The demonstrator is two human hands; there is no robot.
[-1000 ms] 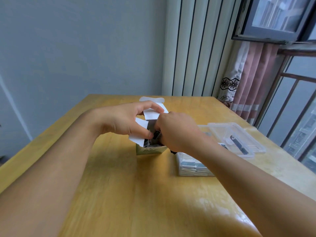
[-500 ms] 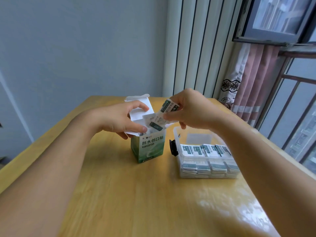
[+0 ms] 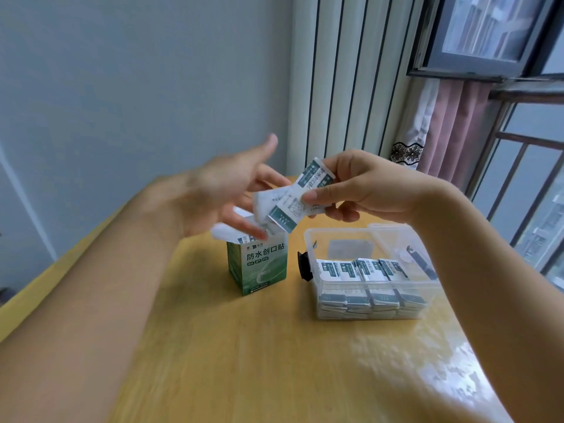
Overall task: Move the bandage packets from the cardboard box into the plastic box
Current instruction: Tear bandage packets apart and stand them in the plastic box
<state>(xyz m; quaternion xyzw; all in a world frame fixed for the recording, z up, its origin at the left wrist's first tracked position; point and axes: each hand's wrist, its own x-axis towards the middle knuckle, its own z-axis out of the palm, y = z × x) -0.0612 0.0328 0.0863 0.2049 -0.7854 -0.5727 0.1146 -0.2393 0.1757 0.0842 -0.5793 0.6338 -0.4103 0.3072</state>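
Note:
A green and white cardboard box (image 3: 259,268) stands upright on the wooden table (image 3: 274,361) with its top flaps open. My right hand (image 3: 363,186) pinches a small bundle of white and green bandage packets (image 3: 300,196) in the air above the box. My left hand (image 3: 225,190) hovers over the box, blurred, fingers spread and holding nothing. To the right stands the clear plastic box (image 3: 314,239), lid open, with several rows of packets (image 3: 363,270) inside.
The plastic box has a black clasp (image 3: 304,267) on its left side. A ribbed white radiator panel (image 3: 345,71) and a pink curtain (image 3: 448,126) stand behind the table, and a barred window (image 3: 525,178) is on the right.
My right hand has lifted the packets higher out of the cardboard box. My left hand has let go of the box flap and risen, fingers opening.

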